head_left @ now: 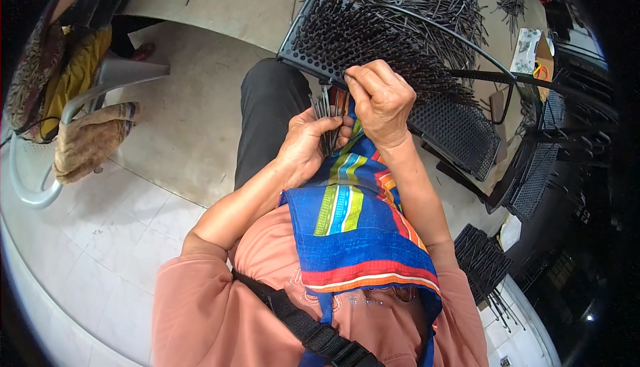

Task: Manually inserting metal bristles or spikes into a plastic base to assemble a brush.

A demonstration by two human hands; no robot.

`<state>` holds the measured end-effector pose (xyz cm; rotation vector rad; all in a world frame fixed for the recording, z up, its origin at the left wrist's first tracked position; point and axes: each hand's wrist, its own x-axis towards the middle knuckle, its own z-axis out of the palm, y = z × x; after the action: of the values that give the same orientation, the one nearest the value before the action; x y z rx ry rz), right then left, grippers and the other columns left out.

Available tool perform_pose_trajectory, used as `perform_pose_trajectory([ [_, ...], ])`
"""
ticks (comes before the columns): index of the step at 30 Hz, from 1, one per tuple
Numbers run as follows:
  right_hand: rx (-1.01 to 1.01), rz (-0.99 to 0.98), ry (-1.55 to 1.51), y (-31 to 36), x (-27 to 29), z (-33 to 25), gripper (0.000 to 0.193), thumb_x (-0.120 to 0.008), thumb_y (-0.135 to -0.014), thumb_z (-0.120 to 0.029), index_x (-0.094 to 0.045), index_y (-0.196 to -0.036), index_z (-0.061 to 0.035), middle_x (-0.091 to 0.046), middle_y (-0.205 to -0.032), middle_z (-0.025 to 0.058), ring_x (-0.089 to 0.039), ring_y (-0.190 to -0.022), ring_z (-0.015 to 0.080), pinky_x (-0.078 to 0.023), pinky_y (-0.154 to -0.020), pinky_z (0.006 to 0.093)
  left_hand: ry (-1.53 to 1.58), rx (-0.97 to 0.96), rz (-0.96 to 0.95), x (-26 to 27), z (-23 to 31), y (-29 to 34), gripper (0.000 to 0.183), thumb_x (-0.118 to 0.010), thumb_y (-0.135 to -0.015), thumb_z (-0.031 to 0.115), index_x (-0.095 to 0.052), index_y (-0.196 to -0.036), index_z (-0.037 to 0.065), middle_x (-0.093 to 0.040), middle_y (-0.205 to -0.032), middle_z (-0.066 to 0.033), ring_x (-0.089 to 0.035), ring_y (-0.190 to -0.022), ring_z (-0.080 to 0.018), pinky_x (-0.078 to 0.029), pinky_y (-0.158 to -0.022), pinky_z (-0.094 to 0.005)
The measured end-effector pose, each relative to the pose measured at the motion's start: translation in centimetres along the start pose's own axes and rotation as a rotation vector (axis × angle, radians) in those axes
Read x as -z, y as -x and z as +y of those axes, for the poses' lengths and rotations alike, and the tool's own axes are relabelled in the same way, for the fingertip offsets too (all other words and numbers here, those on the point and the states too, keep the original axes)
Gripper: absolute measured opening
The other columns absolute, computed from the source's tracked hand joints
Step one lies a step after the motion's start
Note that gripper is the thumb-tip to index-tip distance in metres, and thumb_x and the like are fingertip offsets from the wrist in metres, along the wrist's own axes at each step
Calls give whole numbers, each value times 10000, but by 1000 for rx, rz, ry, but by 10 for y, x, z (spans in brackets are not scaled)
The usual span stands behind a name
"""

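Observation:
My left hand [308, 142] is closed around a bundle of thin dark rods [325, 105], their ends poking up past the thumb. Just above and to its right, my right hand [383, 100] has thumb and forefinger pinched together at the near edge of a black perforated tray [308, 62]. Whatever those fingertips hold is too small or hidden to make out. Many dark rods [357, 34] stand packed in the tray's holes; bare holes show along its left side.
A heap of loose rods [437, 8] covers the table behind the tray. Another perforated black panel [460, 130] lies to the right, near a bent metal frame [512, 104] and an open box [533, 50]. At left stands a chair [123, 70] with cloths. More dark rods [481, 264] sit low right.

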<state>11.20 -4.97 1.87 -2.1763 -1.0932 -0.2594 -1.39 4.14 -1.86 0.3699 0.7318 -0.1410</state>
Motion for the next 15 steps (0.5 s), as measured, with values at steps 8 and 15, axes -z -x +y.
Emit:
perform_pose_trajectory([
  [8,-76,6,-14,-3,2,-3,218,-701,-683,30,-691,-892,-33,-640,-780,89,-643,-661,253,-505,-579,325,52,-10,15,0,1,0,162,-595,-866,-41,-600,-1025,-15,-686,-860,-127,-666,-706,-181,-573,-610,-284],
  [15,37,49,11,-4,-12,0,119,-731,-722,-61,-690,-831,-89,-601,-727,35,-613,-627,249,-486,-574,345,32,12,42,-2,3,-1,157,-594,-865,-43,-602,-1020,-14,-685,-856,-123,-663,-706,-185,-567,-607,-285],
])
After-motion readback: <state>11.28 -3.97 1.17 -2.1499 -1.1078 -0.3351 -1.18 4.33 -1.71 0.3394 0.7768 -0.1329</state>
